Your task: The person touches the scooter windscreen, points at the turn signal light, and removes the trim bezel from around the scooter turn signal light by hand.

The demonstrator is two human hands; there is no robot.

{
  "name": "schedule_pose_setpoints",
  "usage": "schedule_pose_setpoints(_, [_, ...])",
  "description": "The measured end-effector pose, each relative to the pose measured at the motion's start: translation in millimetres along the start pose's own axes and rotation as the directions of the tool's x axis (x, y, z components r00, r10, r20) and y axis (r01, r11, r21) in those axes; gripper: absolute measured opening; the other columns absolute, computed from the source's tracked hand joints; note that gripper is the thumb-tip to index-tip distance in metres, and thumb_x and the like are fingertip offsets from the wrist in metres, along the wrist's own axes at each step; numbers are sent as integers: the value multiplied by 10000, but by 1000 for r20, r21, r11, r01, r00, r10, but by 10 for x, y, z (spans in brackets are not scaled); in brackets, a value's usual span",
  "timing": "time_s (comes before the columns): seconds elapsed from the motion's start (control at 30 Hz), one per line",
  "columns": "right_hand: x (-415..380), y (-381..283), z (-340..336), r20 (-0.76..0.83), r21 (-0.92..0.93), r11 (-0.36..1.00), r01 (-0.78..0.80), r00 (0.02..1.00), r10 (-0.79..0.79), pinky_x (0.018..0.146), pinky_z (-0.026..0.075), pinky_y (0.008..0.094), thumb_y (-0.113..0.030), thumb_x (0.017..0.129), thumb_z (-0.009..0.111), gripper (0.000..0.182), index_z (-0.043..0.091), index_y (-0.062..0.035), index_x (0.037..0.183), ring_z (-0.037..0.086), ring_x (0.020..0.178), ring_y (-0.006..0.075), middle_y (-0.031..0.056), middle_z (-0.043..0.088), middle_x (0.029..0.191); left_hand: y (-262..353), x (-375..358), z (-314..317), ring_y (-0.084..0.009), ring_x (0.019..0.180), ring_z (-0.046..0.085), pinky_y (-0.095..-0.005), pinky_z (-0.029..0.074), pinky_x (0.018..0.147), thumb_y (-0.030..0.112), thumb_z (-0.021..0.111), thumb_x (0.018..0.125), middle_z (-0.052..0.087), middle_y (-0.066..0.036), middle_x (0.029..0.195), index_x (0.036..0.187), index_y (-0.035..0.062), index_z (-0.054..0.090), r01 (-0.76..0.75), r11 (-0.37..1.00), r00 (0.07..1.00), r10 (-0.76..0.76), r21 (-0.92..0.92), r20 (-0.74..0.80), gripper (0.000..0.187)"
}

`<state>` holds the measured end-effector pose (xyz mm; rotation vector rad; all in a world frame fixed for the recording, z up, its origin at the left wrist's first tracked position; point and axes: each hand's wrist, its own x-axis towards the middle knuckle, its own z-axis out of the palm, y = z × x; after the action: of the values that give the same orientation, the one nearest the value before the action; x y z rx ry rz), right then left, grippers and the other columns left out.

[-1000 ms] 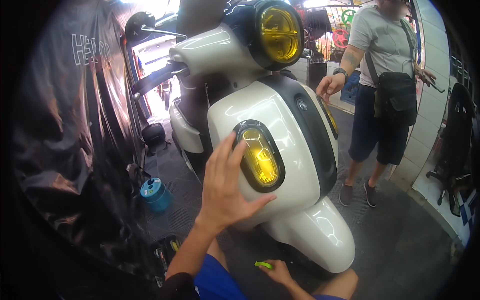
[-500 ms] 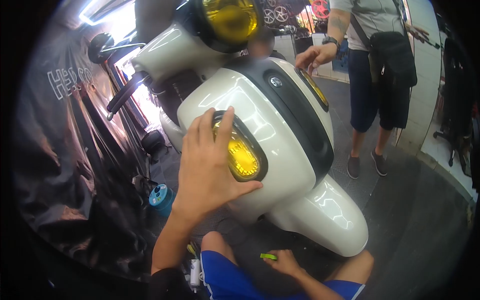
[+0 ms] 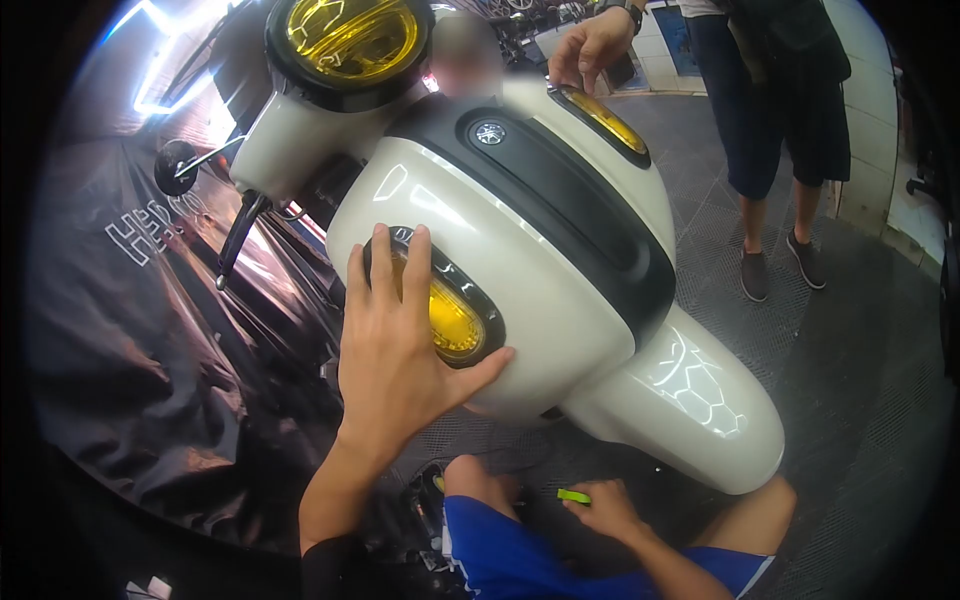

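A cream-white scooter's front panel (image 3: 540,290) fills the middle of the view. Set in its left side is a yellow-tinted oval light (image 3: 458,325) with a black rim. My left hand (image 3: 395,345) lies over that light with its fingers spread, fingertips at its upper rim and thumb on the panel below. The hand covers part of the lens. Lower down, by my knee, my right hand (image 3: 608,508) is closed on a small lime-green tool (image 3: 573,496), whose kind I cannot make out.
Another person's hand (image 3: 592,45) touches the upper end of the opposite yellow light (image 3: 605,122). The round yellow headlight (image 3: 352,38) is above, the front fender (image 3: 705,400) at lower right. A dark plastic sheet (image 3: 130,330) hangs on the left.
My view has shifted, so the scooter's upper parts sit further left and the other person higher. My left hand stays on the light; my right hand still holds the lime-green tool.
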<state>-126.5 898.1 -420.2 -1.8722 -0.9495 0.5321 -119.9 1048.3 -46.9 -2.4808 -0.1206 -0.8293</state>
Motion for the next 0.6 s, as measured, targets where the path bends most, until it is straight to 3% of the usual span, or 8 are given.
schedule_pose_setpoints(0.33, [-12, 86, -2, -11, 39, 999, -18, 1000, 18, 954, 455, 476, -358, 913, 717, 318, 788, -103, 1088, 722, 895, 327, 138, 770, 935, -3, -3, 87, -587, 1375, 399, -584, 412, 1109, 534, 840, 663, 402, -368, 1502, 1524, -32, 370, -50, 996, 999, 51, 78, -11, 1133])
schedule_pose_setpoints(0.43, [-10, 101, -34, 8, 45, 998, -37, 999, 37, 952, 456, 479, -359, 914, 717, 315, 789, -100, 1077, 721, 893, 330, 138, 768, 929, -11, -11, 153, -657, 1289, 430, -618, 433, 1067, 538, 815, 657, 413, -417, 1457, 1505, -11, 418, -59, 996, 996, 63, 70, -65, 1086])
schedule_pose_setpoints(0.53, [-1, 98, -74, 3, 28, 998, -58, 998, 58, 950, 459, 480, -357, 913, 716, 310, 791, -99, 1067, 721, 892, 329, 137, 768, 926, 11, -12, 155, -662, 1291, 427, -630, 437, 1055, 527, 796, 675, 409, -419, 1462, 1485, -20, 449, -50, 998, 996, 53, 43, -74, 1037])
schedule_pose_setpoints(0.6, [7, 111, -93, -8, -5, 999, -52, 999, 52, 951, 461, 480, -358, 913, 716, 309, 792, -99, 1063, 721, 890, 328, 136, 768, 926, 55, -21, 123, -636, 1331, 414, -612, 411, 1093, 540, 783, 701, 401, -400, 1486, 1494, -19, 441, -37, 992, 999, 41, 123, -23, 1029])
